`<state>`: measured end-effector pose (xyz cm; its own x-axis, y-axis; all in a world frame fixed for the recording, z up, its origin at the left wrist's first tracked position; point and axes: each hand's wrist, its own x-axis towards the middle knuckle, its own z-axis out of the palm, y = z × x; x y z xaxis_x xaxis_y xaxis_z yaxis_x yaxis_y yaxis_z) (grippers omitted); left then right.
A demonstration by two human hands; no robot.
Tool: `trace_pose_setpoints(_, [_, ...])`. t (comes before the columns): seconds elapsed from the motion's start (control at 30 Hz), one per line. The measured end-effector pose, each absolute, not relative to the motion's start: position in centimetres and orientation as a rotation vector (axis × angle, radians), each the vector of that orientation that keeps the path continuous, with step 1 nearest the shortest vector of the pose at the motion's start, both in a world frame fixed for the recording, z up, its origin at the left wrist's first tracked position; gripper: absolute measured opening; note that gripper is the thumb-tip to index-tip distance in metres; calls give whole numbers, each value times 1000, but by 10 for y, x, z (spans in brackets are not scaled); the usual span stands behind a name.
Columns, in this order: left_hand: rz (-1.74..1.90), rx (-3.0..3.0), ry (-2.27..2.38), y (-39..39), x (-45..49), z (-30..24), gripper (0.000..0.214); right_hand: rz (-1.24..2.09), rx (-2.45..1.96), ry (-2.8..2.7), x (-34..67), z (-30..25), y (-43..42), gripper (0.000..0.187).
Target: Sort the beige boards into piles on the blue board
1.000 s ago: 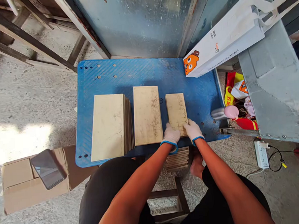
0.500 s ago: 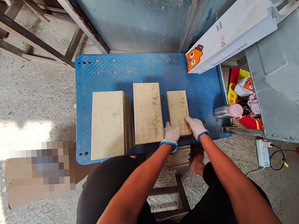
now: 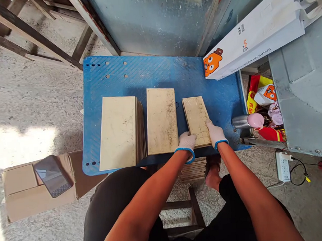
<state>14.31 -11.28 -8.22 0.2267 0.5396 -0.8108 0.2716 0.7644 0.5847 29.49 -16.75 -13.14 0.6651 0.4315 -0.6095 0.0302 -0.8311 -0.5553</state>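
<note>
1. On the blue pallet [image 3: 158, 72] — three beige tile piles [image 3: 118, 131] sat side by side.
2. Gloved left hand [image 3: 186, 142] and right hand [image 3: 216, 133] were spread apart — gripping the narrowest pile [image 3: 196, 121] from both sides, at the right.

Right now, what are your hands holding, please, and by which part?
The left hand and right hand hold the small tile by its near corners.

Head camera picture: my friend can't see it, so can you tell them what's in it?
A gloved left hand and a gloved right hand touch the bottom edge of a small beige tile on a blue plastic pallet. To its left lie a larger tile and a thick stack of tiles.
</note>
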Motion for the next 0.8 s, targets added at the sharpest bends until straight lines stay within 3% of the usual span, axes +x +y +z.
trace_pose_setpoints(0.2, [137, 905, 1350, -117, 141, -61, 20, 885, -2299, -131, 284, -108, -179, 60])
trace_pose_setpoints(0.4, [136, 1059, 1037, -114, 138, -36, 22, 669, -1975, -58, 281, -43, -190, 63])
trace_pose_setpoints(0.57, [194, 1093, 749, -99, 125, 10, 41, 547, -1717, -57, 255, 11, -218, 57])
trace_pose_setpoints(0.7, [204, 904, 482, -108, 117, 40, 58, 501, -1810, -144, 220, 22, -263, 46])
trace_pose_setpoints(0.8, [187, 718, 569, -133, 111, 43, 56, 466, -1946, -201, 192, 10, -301, 39])
